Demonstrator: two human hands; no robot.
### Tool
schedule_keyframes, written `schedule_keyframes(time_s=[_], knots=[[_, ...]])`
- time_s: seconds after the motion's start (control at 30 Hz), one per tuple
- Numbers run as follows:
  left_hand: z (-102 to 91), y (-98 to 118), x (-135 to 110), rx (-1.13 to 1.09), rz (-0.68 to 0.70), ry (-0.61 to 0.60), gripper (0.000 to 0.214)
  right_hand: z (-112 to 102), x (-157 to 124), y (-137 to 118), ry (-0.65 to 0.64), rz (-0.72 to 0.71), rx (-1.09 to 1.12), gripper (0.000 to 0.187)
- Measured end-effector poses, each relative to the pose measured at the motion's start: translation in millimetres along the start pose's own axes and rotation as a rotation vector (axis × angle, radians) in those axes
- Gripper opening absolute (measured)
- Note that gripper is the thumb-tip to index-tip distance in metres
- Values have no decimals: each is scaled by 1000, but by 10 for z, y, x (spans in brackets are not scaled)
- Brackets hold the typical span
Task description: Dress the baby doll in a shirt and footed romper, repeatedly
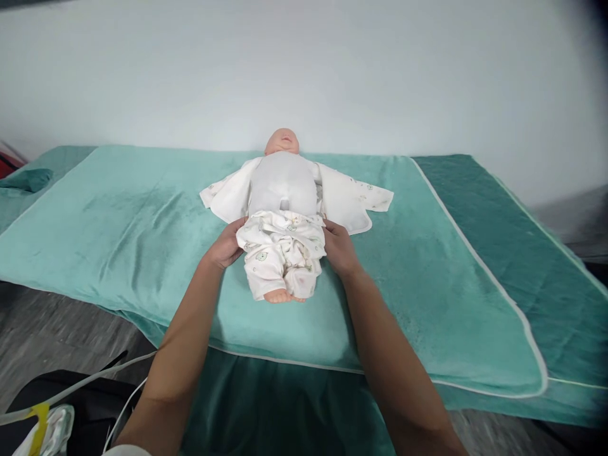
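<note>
A baby doll (284,183) lies on its back in the middle of a teal blanket (142,234), head toward the wall. Its white top (349,199) is spread open to both sides, baring a grey torso. White printed trousers (280,250) cover its legs, and small feet stick out at the near end. My left hand (227,246) grips the trousers' waist on the doll's left-hand side in view. My right hand (338,247) grips the waist on the other side. Both hands have their fingers curled into the fabric.
The blanket has a white piped edge (479,253) and lies on a darker teal covered surface (532,253) against a pale wall. A folded teal cloth (26,179) sits at far left. White cables (95,380) and a dark object lie at lower left.
</note>
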State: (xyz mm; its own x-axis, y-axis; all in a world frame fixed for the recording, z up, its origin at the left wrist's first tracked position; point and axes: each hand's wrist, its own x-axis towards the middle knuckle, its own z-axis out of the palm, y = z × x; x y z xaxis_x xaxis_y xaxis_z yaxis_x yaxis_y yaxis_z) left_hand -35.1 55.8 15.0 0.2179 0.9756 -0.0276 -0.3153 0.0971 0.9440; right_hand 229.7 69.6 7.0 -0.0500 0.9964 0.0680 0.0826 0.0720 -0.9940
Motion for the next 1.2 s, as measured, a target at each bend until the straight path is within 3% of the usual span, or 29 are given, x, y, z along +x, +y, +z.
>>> schedule_keyframes(time_s=[0.13,0.23,0.4,0.53,0.63,0.73,0.83,0.9,1.03,1.2], knots=[[-51,89,-28,-108,-12,-13,26,9,-5,-20,197,24,-63,23],[-46,123,-31,-159,-38,29,28,28,-19,-17,244,-29,-92,15],[-4,44,-5,-44,-17,139,28,29,-38,11,286,-321,-195,14],[12,2,11,142,214,138,26,24,-37,18,241,-518,-282,16],[44,8,41,258,362,177,24,39,-2,0,214,-474,-219,16],[61,25,150,352,406,251,23,20,123,-53,158,-296,-46,17],[11,56,393,492,429,435,22,-35,356,-111,14,-57,156,26],[-46,75,602,560,450,551,22,-44,515,-123,-47,27,232,33],[-104,54,888,508,452,539,23,72,648,-70,70,-8,210,37],[-58,45,816,544,450,393,22,151,593,-29,160,-274,-30,26]])
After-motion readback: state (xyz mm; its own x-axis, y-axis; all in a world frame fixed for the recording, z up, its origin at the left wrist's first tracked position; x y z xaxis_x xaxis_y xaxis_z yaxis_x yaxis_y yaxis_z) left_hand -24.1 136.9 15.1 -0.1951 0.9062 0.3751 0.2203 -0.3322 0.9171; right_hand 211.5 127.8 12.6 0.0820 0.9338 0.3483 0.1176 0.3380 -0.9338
